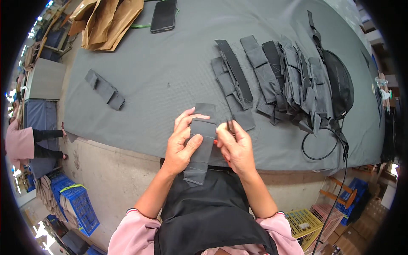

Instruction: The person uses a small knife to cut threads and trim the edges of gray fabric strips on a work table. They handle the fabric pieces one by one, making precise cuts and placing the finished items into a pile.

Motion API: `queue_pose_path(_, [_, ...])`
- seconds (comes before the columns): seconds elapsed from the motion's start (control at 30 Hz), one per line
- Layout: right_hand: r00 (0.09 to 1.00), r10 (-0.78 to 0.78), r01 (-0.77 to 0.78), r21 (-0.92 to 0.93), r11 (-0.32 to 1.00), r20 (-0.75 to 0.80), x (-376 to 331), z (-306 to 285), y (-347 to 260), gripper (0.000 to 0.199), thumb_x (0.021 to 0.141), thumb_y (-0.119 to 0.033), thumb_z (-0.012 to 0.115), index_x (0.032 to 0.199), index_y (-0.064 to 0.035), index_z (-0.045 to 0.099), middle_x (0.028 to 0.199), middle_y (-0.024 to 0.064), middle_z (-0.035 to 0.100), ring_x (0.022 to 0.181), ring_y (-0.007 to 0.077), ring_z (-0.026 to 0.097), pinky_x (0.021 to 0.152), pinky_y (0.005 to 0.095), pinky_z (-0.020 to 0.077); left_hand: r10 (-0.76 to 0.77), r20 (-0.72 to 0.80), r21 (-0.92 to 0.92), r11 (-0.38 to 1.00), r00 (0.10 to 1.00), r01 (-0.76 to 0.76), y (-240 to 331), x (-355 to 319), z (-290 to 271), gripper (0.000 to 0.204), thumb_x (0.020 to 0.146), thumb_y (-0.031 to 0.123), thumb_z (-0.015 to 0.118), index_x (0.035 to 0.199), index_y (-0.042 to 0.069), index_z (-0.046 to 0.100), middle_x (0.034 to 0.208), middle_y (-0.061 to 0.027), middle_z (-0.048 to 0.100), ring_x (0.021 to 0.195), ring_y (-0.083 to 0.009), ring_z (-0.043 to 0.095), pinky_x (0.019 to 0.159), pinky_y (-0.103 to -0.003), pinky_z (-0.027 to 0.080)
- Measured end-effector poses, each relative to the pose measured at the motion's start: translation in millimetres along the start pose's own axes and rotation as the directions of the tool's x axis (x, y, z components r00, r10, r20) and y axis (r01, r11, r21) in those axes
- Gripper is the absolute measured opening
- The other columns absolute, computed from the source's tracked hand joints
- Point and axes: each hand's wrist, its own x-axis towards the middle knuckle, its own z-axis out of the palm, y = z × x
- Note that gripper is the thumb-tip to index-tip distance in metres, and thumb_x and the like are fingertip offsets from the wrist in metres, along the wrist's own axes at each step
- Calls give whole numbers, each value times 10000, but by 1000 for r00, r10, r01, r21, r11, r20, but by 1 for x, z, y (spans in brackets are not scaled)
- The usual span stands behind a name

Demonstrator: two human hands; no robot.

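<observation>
A grey sewn fabric strip [199,155] with folded sections hangs over the table's near edge, pinched in my left hand [180,146] between thumb and fingers. Close to its right edge, my right hand [236,146] is closed around small thread snips [230,126]; their dark tips and orange-red bits show past the fingers, the rest is hidden. Just beyond my right hand lie another grey strip [225,80] and a black band [234,70]. A single grey strip [105,90] rests apart on the left.
A bunch of similar strips [293,76] lies on the right of the grey-covered table [148,85], beside a black pouch [337,80] with a cable [343,161]. A phone [163,16] and brown paper [106,23] lie far left. Crates [80,208] and another person [25,142] are left.
</observation>
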Motion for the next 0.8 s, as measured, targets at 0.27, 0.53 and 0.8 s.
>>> queue_pose_path(0.27, [984,78,-114,233,966,158,5,-4,3,180,900,-171,613,791,-66,514,667,-4,522,447,22,366,421,174,277,-87,-7,-180,980,996,84,-2,-2,5,286,909,262,572,993,5,664,1228,-98,558,1292,-296,330,1065,-442,247])
queue_pose_path(0.53, [942,-236,231,46,972,238,-25,-8,12,112,838,-39,580,732,-22,548,632,28,559,477,54,445,446,196,333,-400,-65,-594,752,914,287,-1,-6,13,335,935,258,551,1119,-16,606,1146,-68,575,1098,-154,495,934,-295,401])
queue_pose_path(0.8, [895,-431,398,-645,652,116,-20,0,1,315,715,56,663,1006,-65,658,745,65,672,497,108,521,570,232,455,-591,79,-775,470,803,422,10,-7,9,367,945,259,542,1167,-33,566,1053,-59,590,912,-78,576,781,-215,480])
